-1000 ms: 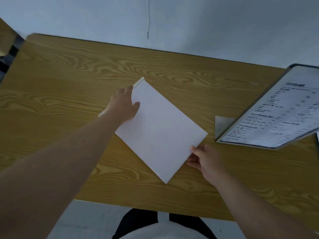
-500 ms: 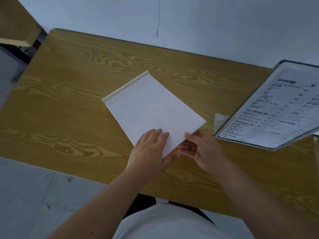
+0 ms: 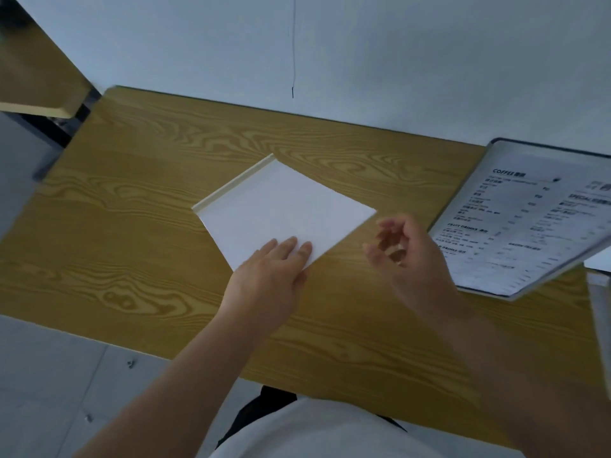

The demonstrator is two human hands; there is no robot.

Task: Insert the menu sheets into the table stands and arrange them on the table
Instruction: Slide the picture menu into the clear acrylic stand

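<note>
Wood grain runs all over the long yellow-brown wooden table [image 3: 139,233] in the head view, the only view there is. On it lies a flat white rectangle sheet with a thin cream strip along its far-left edge [image 3: 281,209]. It is turned like a diamond, one corner pointing at the person. It may be a blank menu sheet or the back of a stand lying down; I cannot tell which.

The left hand [image 3: 271,279] lies flat on the near corner of the white sheet. Its fingers [image 3: 291,246] are straight and close together, pressing down on top and gripping nothing. I think it sits there so the sheet will not slide on the smooth wood.

The right hand [image 3: 410,256] hangs in the air just beside the sheet's right corner and does not touch it. It is half open, with the fingers curled loosely, and it holds nothing. It looks ready to pinch something.

To the right stands a printed black-and-white menu in a dark-edged tilted stand [image 3: 529,223], leaning back so the words face up. It looks already filled. Another pale piece [image 3: 600,312] peeks in at the far right edge, too cut off to name.

The job looks only partly done.
</note>
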